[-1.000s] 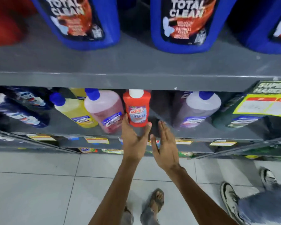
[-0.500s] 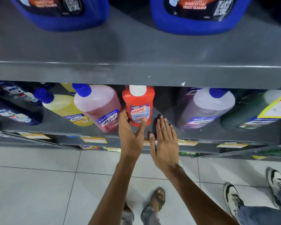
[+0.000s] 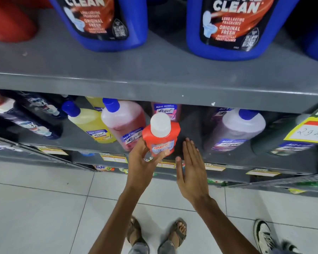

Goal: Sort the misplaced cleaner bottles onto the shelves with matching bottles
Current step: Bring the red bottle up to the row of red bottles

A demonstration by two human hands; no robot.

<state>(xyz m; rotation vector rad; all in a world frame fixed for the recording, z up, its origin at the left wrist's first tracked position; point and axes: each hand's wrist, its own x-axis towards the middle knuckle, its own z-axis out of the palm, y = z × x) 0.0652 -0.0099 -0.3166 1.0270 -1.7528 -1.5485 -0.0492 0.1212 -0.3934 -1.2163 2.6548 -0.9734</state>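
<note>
A small red Harpic bottle [image 3: 161,138] with a white cap is tipped toward me at the front of the middle shelf [image 3: 81,145]. My left hand [image 3: 142,165] grips its lower part between thumb and fingers. My right hand [image 3: 190,166] is flat and open just to the right of the bottle, not touching it. Around the red bottle stand Lizol bottles with blue caps: a pink one [image 3: 124,123], a yellow one [image 3: 89,122] and a purple one [image 3: 236,129]. Another pink Lizol bottle [image 3: 166,111] stands behind the red one.
The upper shelf [image 3: 154,83] carries large blue toilet cleaner bottles [image 3: 103,21] and a red container [image 3: 7,21]. Dark blue bottles [image 3: 31,118] lie at the left. A yellow price sign [image 3: 309,132] hangs at the right. Another person's shoe [image 3: 263,236] is on the tiled floor.
The red bottle has come forward out of the row and tipped toward me in my left hand. My right hand has stayed open beside it. The view has shifted upward slightly.
</note>
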